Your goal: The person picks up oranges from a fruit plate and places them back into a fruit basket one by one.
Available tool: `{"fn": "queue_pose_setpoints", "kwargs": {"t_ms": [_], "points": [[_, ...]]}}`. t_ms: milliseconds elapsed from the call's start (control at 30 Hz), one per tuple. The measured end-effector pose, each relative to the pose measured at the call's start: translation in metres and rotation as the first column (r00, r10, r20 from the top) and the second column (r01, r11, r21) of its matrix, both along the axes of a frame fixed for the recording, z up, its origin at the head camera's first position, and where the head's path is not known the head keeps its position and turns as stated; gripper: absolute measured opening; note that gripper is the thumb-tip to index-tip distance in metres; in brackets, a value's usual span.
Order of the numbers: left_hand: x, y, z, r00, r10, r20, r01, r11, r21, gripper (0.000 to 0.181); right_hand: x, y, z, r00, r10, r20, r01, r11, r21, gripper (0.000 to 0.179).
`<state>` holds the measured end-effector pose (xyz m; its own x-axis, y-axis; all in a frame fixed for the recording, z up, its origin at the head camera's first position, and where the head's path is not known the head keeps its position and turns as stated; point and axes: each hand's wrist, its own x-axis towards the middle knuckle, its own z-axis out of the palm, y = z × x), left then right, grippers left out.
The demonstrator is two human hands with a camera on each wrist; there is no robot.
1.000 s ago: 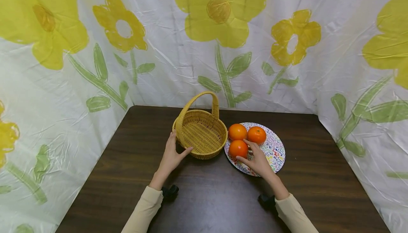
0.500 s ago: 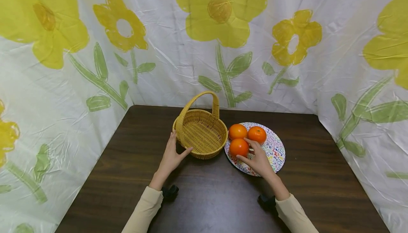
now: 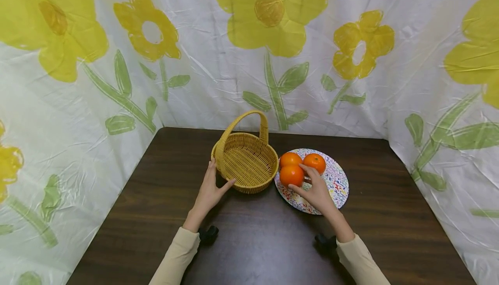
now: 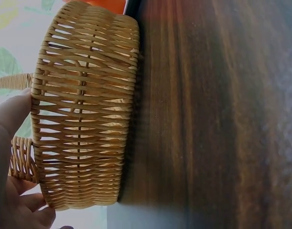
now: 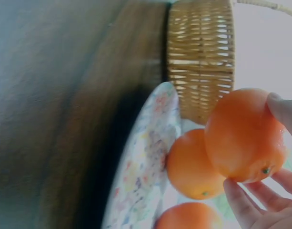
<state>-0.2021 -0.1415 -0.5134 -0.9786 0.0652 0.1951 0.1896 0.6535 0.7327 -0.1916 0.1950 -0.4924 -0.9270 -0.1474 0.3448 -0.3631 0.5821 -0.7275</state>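
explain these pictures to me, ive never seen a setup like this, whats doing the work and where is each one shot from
No machine does the handling: it is a person's left hand and right hand, both bare. The wide picture comes from a camera worn on the head, looking forward and down. The two close-ups come from cameras on the wrists, so the scene looks turned sideways there.

The left hand holds the side of a woven basket. The right hand holds an orange in its fingers, raised above a speckled plate. Two more oranges lie on that plate. Basket and plate stand side by side on a dark table, with a flowered cloth hanging behind.
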Motion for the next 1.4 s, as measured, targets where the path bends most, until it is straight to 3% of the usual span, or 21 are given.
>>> {"fn": "queue_pose_setpoints", "kwargs": {"t_ms": [267, 600, 833, 1400], "points": [[-0.001, -0.001, -0.001, 0.999, 0.005, 0.034, -0.004, 1.0, -0.015, 0.1, -0.004, -0.007, 0.011, 1.0, 0.011, 0.008, -0.011, 1.0, -0.012, 0.073], [0.0, 0.0, 0.001, 1.0, 0.008, 0.029, -0.008, 1.0, -0.025, 0.101, -0.008, -0.013, 0.019, 0.999, 0.017, 0.043, -0.016, 1.0, -0.023, 0.073], [0.001, 0.0, 0.002, 0.999, 0.003, 0.033, -0.002, 1.0, -0.031, 0.1, -0.013, -0.019, 0.025, 0.999, 0.026, 0.025, -0.025, 0.999, -0.025, 0.072], [0.001, -0.001, 0.001, 1.0, 0.004, 0.03, -0.003, 0.999, -0.032, 0.099, -0.029, -0.033, 0.028, 0.996, 0.064, 0.069, -0.062, 0.997, -0.04, 0.072]]}}
